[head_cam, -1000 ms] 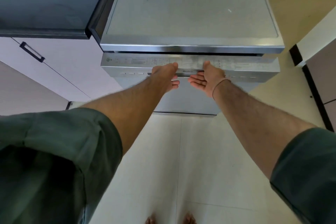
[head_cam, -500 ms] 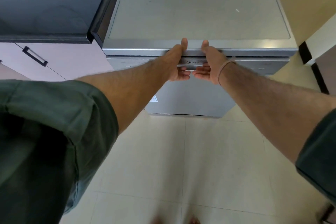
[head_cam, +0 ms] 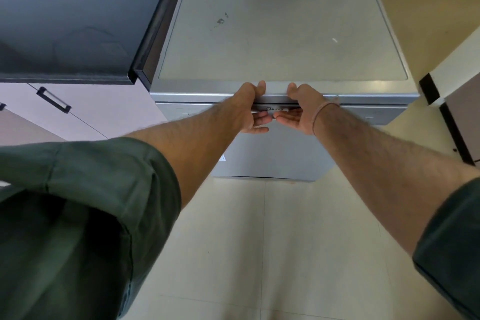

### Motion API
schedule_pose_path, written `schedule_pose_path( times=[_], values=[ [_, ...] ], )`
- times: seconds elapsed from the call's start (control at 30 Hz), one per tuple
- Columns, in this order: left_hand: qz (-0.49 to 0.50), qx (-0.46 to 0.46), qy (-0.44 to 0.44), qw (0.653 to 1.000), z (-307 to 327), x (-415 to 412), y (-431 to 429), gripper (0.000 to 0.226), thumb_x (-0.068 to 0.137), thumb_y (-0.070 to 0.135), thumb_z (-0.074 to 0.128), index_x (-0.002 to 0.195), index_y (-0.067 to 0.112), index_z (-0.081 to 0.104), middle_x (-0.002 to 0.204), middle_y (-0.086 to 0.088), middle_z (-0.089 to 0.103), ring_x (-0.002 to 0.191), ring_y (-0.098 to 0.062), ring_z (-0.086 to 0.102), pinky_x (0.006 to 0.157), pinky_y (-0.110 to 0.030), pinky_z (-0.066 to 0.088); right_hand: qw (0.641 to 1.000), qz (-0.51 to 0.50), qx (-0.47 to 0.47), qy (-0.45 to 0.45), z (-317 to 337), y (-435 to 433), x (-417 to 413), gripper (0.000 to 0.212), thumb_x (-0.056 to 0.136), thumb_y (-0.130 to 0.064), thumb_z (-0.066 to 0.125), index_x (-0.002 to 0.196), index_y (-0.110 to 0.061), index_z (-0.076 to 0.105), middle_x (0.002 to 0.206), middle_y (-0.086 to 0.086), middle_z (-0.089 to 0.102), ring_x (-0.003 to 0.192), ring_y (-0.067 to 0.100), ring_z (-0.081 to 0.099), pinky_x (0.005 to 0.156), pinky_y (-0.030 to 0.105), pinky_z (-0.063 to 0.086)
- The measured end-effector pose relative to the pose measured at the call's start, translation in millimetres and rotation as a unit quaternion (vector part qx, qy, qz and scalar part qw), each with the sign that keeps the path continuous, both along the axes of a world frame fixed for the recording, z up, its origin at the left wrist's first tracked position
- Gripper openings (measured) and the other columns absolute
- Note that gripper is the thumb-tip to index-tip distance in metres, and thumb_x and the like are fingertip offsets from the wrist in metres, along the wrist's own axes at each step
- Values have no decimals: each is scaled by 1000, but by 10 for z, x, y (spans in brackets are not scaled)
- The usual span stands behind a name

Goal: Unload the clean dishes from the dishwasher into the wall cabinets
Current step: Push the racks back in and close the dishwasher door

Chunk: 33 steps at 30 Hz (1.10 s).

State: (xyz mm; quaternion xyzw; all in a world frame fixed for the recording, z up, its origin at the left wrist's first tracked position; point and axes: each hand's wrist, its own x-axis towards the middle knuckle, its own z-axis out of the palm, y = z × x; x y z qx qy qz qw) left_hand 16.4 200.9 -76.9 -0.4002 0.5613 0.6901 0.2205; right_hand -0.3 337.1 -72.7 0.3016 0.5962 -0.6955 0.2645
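A silver dishwasher (head_cam: 280, 34) stands in front of me with its door (head_cam: 272, 156) closed flush under the top. My left hand (head_cam: 246, 112) and my right hand (head_cam: 302, 112) meet side by side at the door handle (head_cam: 274, 109) in the middle of the door's upper edge. Each thumb lies over the front lip of the top, and the fingers reach in under the handle, pinching it. The inside of the dishwasher and any dishes are hidden.
A dark countertop (head_cam: 72, 21) adjoins the dishwasher on the left, with pale pink base cabinets and a black pull handle (head_cam: 53, 100) below. A brown cabinet with black trim (head_cam: 459, 117) stands at the right. Cream floor tiles (head_cam: 285, 241) lie between me and the dishwasher.
One second ago the door stood slightly ajar with its control strip showing. It has since swung shut, and my thumbs have come up onto the top's front lip.
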Motion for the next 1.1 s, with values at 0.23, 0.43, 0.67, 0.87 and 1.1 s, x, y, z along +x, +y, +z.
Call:
schedule_pose_path(
  times=[0.23, 0.43, 0.67, 0.87, 1.1],
  values=[
    [-8, 2, 6, 1000, 12, 9, 17, 45, 87, 50, 65, 108, 10, 67, 94, -11, 71, 91, -28, 71, 93, -56, 51, 1000, 18, 11, -2, 24, 42, -21, 31, 95, -32, 62, 110, -7, 54, 93, 16, 63, 76, 28, 70, 64, 38, 61],
    [-44, 1, 3, 999, 80, 54, 7, 48, 86, 56, 61, 108, 14, 69, 87, -7, 71, 90, -27, 70, 100, -56, 44, 998, 50, 45, 4, 5, 22, -13, 31, 97, -42, 56, 95, -12, 56, 90, 15, 65, 69, 25, 66, 54, 35, 55],
    [-145, -24, -20, 989, 160, 90, -103, 58, 87, 64, 51, 112, 15, 68, 96, -9, 73, 85, -26, 68, 93, -45, 47, 991, 101, 73, -55, 100, 86, -64, 37, 95, -44, 57, 97, -7, 62, 69, 15, 66, 52, 25, 63, 47, 33, 55],
    [-218, -70, -65, 971, 333, 63, -164, 78, 85, 79, 39, 120, 13, 61, 97, -14, 70, 73, -25, 68, 70, -31, 52, 965, 156, 198, -75, 319, 13, -117, 55, 93, -56, 53, 110, -4, 62, 90, 25, 69, 66, 34, 69, 61, 40, 59],
    [-346, -345, -21, 872, 641, -273, -273, 82, 85, 72, 41, 142, 13, 49, 148, -11, 47, 133, -22, 49, 107, -30, 39, 856, 250, 448, 68, 958, -366, -18, 50, 92, -38, 64, 123, 1, 58, 123, 24, 60, 104, 29, 59, 89, 29, 38]
  ],
)
